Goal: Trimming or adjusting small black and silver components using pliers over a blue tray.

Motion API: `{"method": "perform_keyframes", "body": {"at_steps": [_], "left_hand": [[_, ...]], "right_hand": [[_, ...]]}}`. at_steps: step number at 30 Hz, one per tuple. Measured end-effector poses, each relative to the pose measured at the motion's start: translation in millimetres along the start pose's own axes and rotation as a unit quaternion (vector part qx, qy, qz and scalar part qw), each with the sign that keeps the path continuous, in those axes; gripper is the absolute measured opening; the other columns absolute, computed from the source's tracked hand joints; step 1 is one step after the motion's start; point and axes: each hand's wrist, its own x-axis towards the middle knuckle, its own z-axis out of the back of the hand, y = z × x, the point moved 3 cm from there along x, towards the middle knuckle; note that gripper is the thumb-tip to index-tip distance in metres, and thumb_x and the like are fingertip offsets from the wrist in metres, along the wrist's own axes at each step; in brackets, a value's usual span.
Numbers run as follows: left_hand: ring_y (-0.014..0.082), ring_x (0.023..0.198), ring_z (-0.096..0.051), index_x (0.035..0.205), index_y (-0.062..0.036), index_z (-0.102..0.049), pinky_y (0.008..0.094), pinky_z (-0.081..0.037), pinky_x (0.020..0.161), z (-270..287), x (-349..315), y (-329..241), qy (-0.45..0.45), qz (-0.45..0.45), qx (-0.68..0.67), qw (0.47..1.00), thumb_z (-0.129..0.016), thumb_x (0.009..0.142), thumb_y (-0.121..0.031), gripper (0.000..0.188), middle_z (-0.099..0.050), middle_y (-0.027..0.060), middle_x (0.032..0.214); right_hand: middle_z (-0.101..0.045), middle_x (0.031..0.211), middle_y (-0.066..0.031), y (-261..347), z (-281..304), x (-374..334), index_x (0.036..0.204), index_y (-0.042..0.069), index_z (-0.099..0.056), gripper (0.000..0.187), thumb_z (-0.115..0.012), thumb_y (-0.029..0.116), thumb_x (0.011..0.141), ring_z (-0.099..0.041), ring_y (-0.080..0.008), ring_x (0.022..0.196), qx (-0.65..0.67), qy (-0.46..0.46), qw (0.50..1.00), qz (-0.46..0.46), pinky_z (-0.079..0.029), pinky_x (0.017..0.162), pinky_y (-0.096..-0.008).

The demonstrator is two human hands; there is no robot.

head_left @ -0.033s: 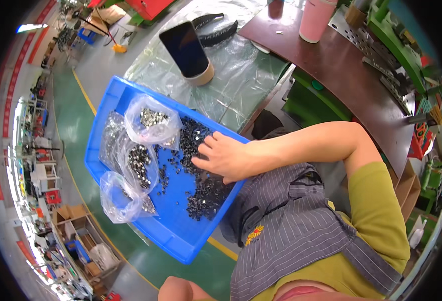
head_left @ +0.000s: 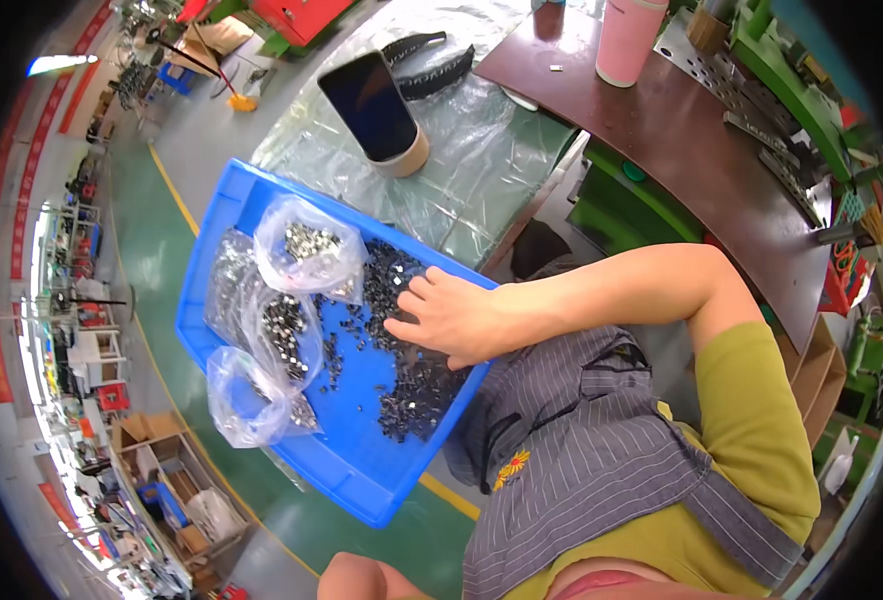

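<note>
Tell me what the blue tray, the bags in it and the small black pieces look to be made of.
Blue tray: likely moulded plastic, smooth and semi-glossy, from its even colour and highlights. Bags: thin, clear plastic film, see-through and crinkled. Black pieces: glints suggest hard plastic or dark-coated metal; too small to tell.

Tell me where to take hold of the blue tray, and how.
Likely best: grip the blue tray by its raised rim, one hand on each of two opposite sides, coming from outside. Clear bags and loose black parts crowd much of the inside, and the right hand rests among those parts.
</note>
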Motion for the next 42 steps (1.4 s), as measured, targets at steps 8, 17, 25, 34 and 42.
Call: {"method": "perform_keyframes", "body": {"at_steps": [8, 17, 25, 34, 42], "left_hand": [[0.0393, 0.139, -0.02, 0.138, 0.0028, -0.039, 0.054, -0.016, 0.113, -71, 15, -6, 0.101, -0.369, 0.377, 0.843, -0.049, 0.093, -0.024, 0.054, -0.025, 0.0212, 0.151], [0.0247, 0.096, -0.061, 0.125, -0.0012, -0.048, 0.0378, -0.05, 0.083, 26, -36, 131, 0.038, 0.082, 0.54, 0.837, -0.047, 0.096, -0.012, 0.03, -0.056, 0.0146, 0.114], [0.027, 0.077, -0.066, 0.106, -0.0029, -0.059, 0.0369, -0.053, 0.069, 114, -220, 210, 0.195, 0.592, 0.472, 0.624, -0.054, 0.086, 0.002, 0.021, -0.062, 0.0136, 0.097], [0.0409, 0.075, -0.062, 0.092, -0.0044, -0.053, 0.0507, -0.051, 0.064, 120, -266, 250, 0.317, 0.549, 0.589, 0.502, -0.056, 0.086, -0.01, 0.009, -0.057, 0.0173, 0.09], [0.0397, 0.083, -0.062, 0.096, -0.0066, -0.055, 0.0505, -0.051, 0.07, 119, -261, 250, 0.315, 0.578, 0.573, 0.488, -0.06, 0.086, -0.014, 0.013, -0.058, 0.015, 0.096]], "right_hand": [[-0.054, 0.091, -0.0157, 2, 15, -8, 0.088, 0.001, -0.057, 0.039, -0.069, 0.034, 0.07, -0.051, -0.0305, 0.09, 0.195, -0.048, 0.979, 0.022, -0.041, 0.076, -0.0415], [-0.059, 0.084, -0.0132, 1, 18, -9, 0.102, 0.0, -0.05, 0.025, -0.056, 0.02, 0.09, -0.059, -0.0224, 0.08, 0.631, 0.027, 0.767, -0.112, -0.046, 0.074, -0.0372], [-0.051, 0.1, -0.0173, 1, 25, -11, 0.105, 0.0, -0.049, 0.026, -0.06, 0.001, 0.082, -0.05, -0.035, 0.098, 0.47, -0.077, 0.875, -0.083, -0.041, 0.085, -0.0405], [-0.06, 0.088, -0.0123, 0, 25, -15, 0.1, 0.002, -0.047, 0.012, -0.055, 0.008, 0.094, -0.061, -0.0271, 0.083, 0.572, -0.004, 0.802, -0.172, -0.046, 0.078, -0.036], [-0.06, 0.088, -0.0101, -1, 23, -9, 0.104, 0.002, -0.05, 0.014, -0.055, 0.01, 0.094, -0.058, -0.0192, 0.08, 0.564, -0.028, 0.793, -0.227, -0.045, 0.075, -0.0316]]}}
